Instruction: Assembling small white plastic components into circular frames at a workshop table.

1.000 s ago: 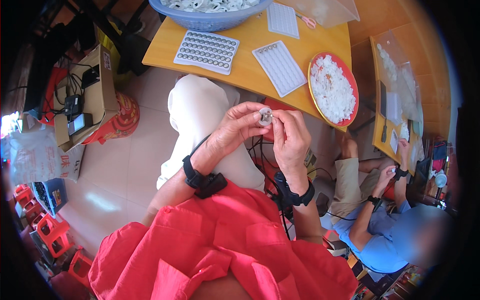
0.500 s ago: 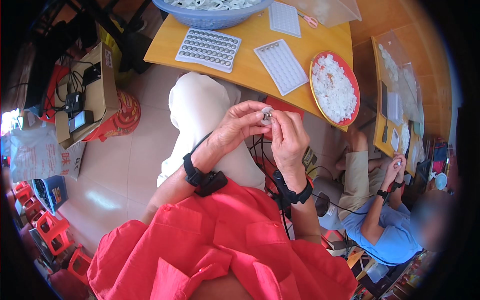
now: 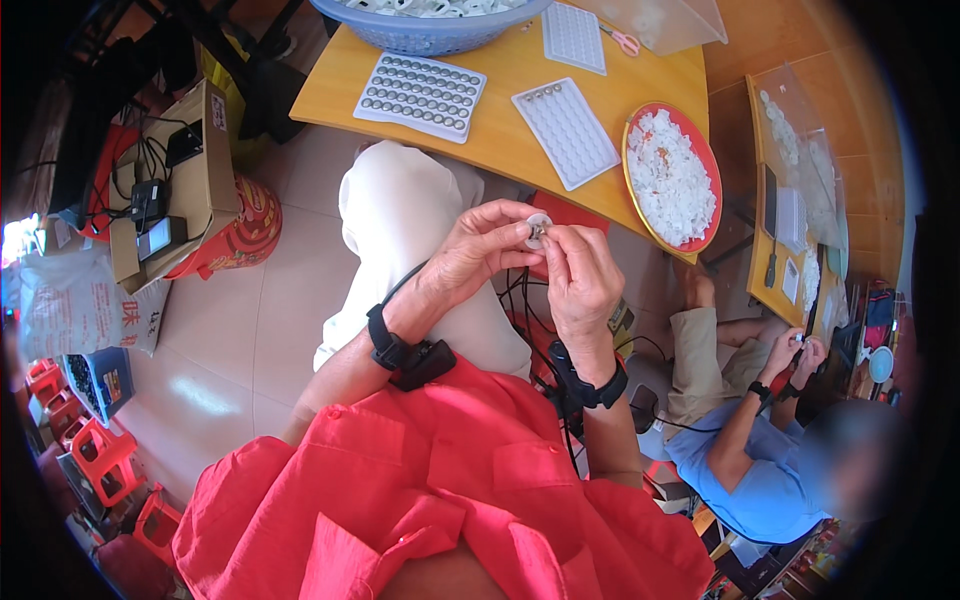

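Over my lap, my left hand (image 3: 478, 252) pinches a small round white plastic part (image 3: 538, 229) with a dark metal piece at its centre. My right hand (image 3: 581, 280) meets it from the right, fingertips pressed on the same part. Both wrists wear black bands. Ahead on the yellow table (image 3: 500, 130) lie a white tray filled with small metal discs (image 3: 418, 96), a mostly empty white tray (image 3: 566, 133) and a red plate heaped with white parts (image 3: 671, 178).
A blue basket of white parts (image 3: 430, 20) stands at the table's far edge, with a third white tray (image 3: 574, 37) and scissors (image 3: 620, 40). A cardboard box with electronics (image 3: 170, 190) sits left. Another person in blue (image 3: 760, 470) works at the right.
My hands stay together on the small part, with only slight finger shifts. The person at the right has lowered their hands again.
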`<action>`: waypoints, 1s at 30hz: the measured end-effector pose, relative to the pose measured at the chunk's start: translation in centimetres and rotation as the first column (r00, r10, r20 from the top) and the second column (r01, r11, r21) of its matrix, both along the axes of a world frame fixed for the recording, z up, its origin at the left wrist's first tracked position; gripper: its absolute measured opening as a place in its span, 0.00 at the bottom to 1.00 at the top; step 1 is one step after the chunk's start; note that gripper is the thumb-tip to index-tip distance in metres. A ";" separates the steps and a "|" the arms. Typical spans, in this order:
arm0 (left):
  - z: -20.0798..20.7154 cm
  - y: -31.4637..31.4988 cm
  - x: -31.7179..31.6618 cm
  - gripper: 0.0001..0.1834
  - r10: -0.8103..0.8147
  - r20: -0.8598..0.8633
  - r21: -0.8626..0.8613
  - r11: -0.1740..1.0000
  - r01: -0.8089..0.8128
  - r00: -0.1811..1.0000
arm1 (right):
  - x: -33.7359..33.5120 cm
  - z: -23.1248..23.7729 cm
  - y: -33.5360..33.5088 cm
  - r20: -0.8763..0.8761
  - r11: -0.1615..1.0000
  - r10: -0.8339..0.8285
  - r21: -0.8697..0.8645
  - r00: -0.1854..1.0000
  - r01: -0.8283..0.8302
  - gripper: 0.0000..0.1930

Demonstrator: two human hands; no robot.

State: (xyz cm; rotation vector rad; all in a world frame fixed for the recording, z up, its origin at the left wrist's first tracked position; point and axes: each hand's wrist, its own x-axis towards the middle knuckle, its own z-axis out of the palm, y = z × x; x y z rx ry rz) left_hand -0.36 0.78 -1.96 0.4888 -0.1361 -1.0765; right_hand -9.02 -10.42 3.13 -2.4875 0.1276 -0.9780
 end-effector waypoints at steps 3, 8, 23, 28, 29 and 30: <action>-0.2 0.0 0.0 0.11 -0.001 0.027 0.005 1.000 0.001 1.000 | -0.1 -0.2 0.0 -0.004 0.999 -0.008 -0.048 1.000 0.008 0.09; -0.1 0.1 -0.1 0.11 0.006 0.088 0.038 0.999 -0.009 0.996 | -0.3 -0.7 0.1 -0.007 0.991 -0.012 -0.133 1.000 0.011 0.10; 0.1 0.1 -0.4 0.11 -0.017 0.149 0.124 0.992 -0.001 0.989 | -0.4 0.8 -1.2 -0.177 0.990 0.141 0.050 0.974 -0.134 0.08; 0.3 0.1 -0.3 0.11 -0.034 0.163 0.145 0.989 0.010 0.986 | -0.2 0.8 -1.6 -0.183 0.982 0.170 0.112 0.968 -0.152 0.07; 0.3 0.0 -0.3 0.11 -0.034 0.162 0.146 0.989 0.010 0.986 | -0.1 0.8 -1.8 -0.184 0.982 0.170 0.113 0.968 -0.151 0.07; 0.4 0.0 -0.3 0.11 -0.035 0.184 0.172 0.985 0.003 0.982 | -0.1 0.8 -1.9 -0.203 0.981 0.181 0.105 0.962 -0.162 0.07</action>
